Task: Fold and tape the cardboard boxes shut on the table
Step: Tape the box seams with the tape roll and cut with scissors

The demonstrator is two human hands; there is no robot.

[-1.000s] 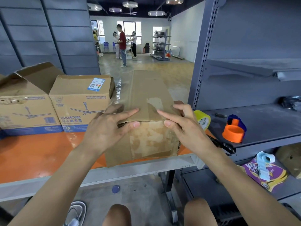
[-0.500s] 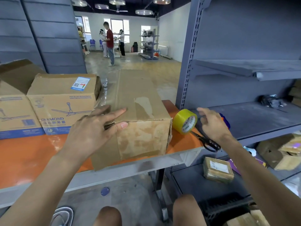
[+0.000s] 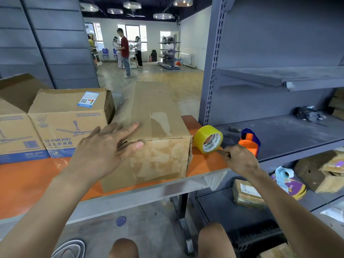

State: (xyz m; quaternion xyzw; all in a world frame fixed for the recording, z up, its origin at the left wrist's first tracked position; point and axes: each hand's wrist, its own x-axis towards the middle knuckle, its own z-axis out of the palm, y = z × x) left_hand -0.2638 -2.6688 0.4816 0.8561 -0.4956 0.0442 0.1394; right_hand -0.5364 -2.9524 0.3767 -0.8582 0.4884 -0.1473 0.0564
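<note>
Cardboard box (image 3: 156, 116) lies flat, long axis pointing away.

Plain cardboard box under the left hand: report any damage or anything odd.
The plain cardboard box is worn: a pale patch on top and mottled blotches on its near face, where the surface layer looks peeled away. The left hand presses its top near edge, where a dark seam gap shows.

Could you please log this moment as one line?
left hand presses cardboard box top | right hand grips scissors beside yellow tape roll
</note>
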